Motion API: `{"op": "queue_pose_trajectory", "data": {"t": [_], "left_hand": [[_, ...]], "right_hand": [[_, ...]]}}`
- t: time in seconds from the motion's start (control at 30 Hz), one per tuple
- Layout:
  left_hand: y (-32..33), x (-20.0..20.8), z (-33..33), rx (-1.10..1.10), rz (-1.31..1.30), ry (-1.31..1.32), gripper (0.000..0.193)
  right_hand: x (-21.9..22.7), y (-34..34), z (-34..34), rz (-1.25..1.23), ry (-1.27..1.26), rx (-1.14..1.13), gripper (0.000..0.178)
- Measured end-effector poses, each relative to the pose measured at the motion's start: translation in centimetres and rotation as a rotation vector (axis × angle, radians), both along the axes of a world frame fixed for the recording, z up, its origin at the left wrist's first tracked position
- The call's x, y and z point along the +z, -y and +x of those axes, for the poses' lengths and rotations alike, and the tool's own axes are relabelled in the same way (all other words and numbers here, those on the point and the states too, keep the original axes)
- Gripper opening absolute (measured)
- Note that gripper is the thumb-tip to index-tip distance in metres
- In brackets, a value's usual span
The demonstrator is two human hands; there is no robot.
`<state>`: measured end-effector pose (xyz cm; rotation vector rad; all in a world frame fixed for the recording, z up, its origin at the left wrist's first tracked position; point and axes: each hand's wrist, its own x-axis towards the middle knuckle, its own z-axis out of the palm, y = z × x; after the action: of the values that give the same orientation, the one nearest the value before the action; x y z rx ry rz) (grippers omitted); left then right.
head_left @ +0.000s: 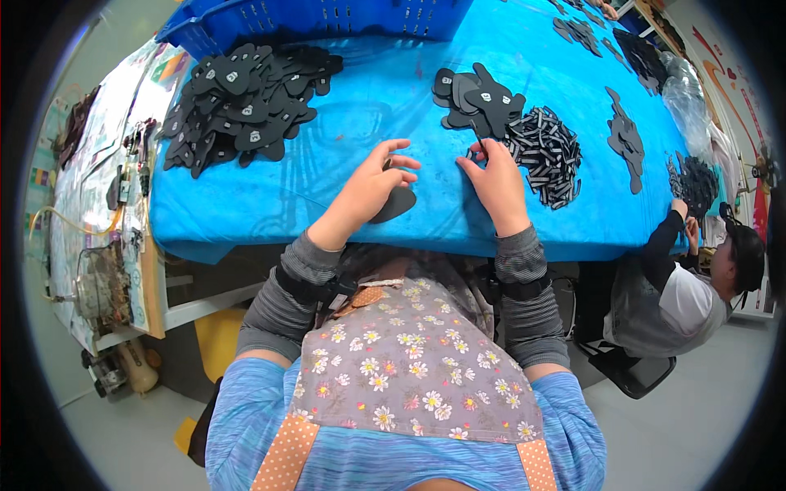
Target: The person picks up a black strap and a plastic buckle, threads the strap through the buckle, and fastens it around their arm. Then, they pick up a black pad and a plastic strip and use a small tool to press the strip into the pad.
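dark flat piece [396,204]: lies on the blue cover near the front edge of the counter [270,204], partly under the left hand; its tip is close to that edge.
left hand [372,182]: fingers spread and curled, fingertips down on or just over the flat piece; whether it pinches the piece I cannot tell.
right hand [494,182]: fingers bent, tips reaching into the near side of the heap of small striped tags [547,153]; whether a tag is already held cannot be told.
small stack of black pieces [479,100]: just behind the right hand, touching the tag heap.
large heap of black pieces [241,96]: toward the left back corner, in front of a blue crate [327,16].
co-worker [696,286]: seated at the right edge, hands on that side of the counter.
risk, piece: so close to the front edge, a nudge from the left hand could likely slide it off into the lap.
risk, tags: the loose heap may scatter, or two tags may lift together, if the fingers rake it.
risk, stack: the right hand could knock the stack behind it.
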<state>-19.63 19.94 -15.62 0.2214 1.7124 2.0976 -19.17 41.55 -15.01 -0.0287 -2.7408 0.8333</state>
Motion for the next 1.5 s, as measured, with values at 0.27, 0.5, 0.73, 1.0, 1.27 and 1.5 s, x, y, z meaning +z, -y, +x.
{"op": "queue_pose_trajectory", "data": {"t": [0.27,0.5,0.73,1.0,1.27,1.5], "left_hand": [[2.9,0.5,2.2,0.013,-0.405,-0.341,0.058],[2.2,0.3,3.0,0.113,-0.329,-0.119,0.031],[-0.8,3.2,3.4,0.091,0.205,0.108,0.031],[-1.7,4.6,4.2,0.070,0.229,0.009,0.029],[-1.1,3.0,3.9,0.126,0.341,0.138,0.021],[-1.3,3.2,3.9,0.025,0.456,0.153,0.042]], "right_hand": [[-0.3,-1.0,-0.3,-0.281,0.133,0.048,0.015],[-0.7,-1.2,0.0,-0.318,-0.012,0.086,0.015],[5.9,2.6,4.3,-0.841,0.126,0.186,0.017],[6.3,3.9,5.2,-0.887,0.157,0.220,0.018],[6.6,4.3,5.5,-0.932,0.158,0.248,0.026],[6.1,4.8,5.6,-0.904,0.162,0.253,0.023]]}}
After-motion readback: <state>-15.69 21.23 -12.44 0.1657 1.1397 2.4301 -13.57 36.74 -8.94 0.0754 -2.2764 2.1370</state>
